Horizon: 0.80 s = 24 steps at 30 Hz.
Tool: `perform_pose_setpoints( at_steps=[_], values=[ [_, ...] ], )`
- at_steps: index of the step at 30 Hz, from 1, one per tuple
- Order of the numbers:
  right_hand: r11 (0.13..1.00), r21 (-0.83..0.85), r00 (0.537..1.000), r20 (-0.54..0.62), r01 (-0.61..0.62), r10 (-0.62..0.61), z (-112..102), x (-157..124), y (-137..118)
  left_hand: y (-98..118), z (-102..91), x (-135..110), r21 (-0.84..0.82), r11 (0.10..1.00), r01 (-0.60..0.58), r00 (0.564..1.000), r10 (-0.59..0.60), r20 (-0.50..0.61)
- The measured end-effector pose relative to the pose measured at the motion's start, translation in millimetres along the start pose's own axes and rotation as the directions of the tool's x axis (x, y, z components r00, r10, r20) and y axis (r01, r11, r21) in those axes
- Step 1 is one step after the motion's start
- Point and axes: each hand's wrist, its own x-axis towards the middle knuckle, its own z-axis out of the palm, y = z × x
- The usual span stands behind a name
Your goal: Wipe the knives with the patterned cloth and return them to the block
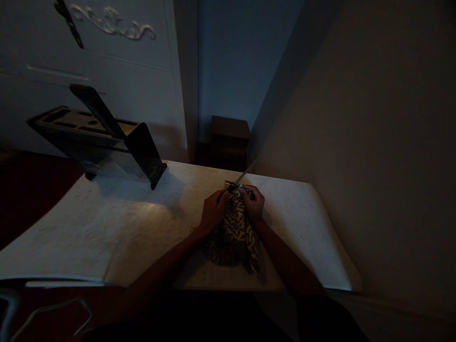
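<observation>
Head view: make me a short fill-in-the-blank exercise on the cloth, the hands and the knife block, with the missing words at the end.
1. The left hand and right hand grip the same patterned cloth, so ____ hands are on it.
2. A thin blade-like strip juts from the cloth, slanting toward the picture's upper ____.
3. On the table, the knife block stands to the cloth's ____ in the picture.
4. The knife block shows exactly ____ raised handle.

Missing words: two; right; left; one.

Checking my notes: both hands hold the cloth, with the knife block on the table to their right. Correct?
Wrong side: in the head view, the left hand and right hand hold the cloth, with the knife block on the table to their left.
</observation>
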Motion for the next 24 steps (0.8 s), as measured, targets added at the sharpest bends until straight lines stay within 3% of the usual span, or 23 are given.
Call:
perform_pose_setpoints(
  at_steps=[18, 24],
  values=[
    [0.988, -0.128, 0.996, -0.02, 0.083, -0.086, 0.7, -3.2, -2.4, 1.8, 5.2, -9.6, 0.223, 0.954, -0.202, 0.979, 0.195, 0.054],
    [0.991, -0.123, 0.998, -0.005, 0.055, -0.056, 1.2, -2.9, -5.6, 8.0, 3.8, -8.8, 0.075, 0.992, -0.097, 0.995, 0.094, 0.043]
  ],
)
